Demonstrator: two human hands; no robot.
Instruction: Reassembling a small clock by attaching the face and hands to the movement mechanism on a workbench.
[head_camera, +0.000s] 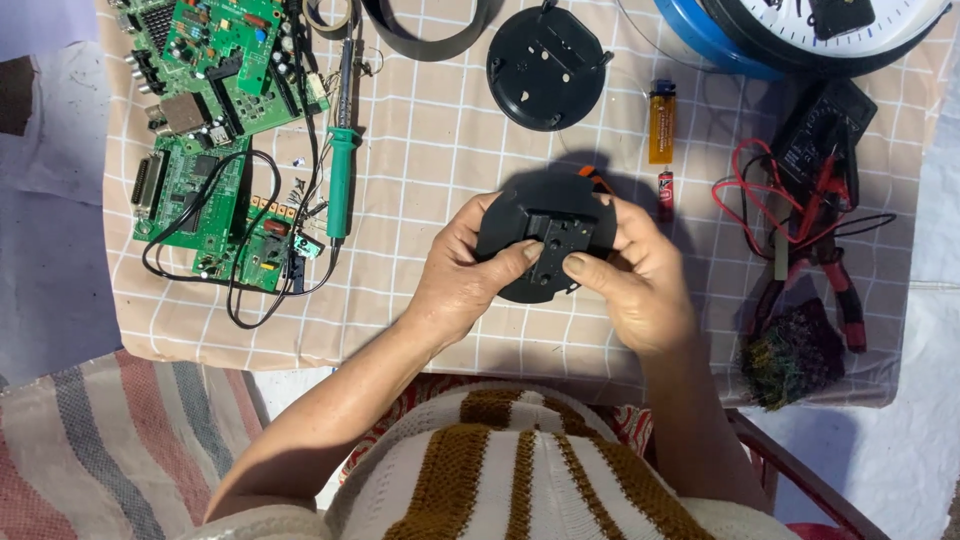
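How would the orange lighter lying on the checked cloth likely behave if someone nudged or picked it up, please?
The orange lighter looks small and plastic, so probably light and rigid. It lies flat on the checked cloth, so it seems unlikely to tip, and its flattish body would likely slide rather than roll. Its smooth casing could be a little slippery.

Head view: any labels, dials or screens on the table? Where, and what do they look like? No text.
Clock face: top right edge, round, white dial, blue rim, partly cut off.
Lighter: above the hands, upright, amber body with a label.
Small battery: just below the lighter, red wrapper.
Multimeter: right side, black, with a label; no screen is visible.
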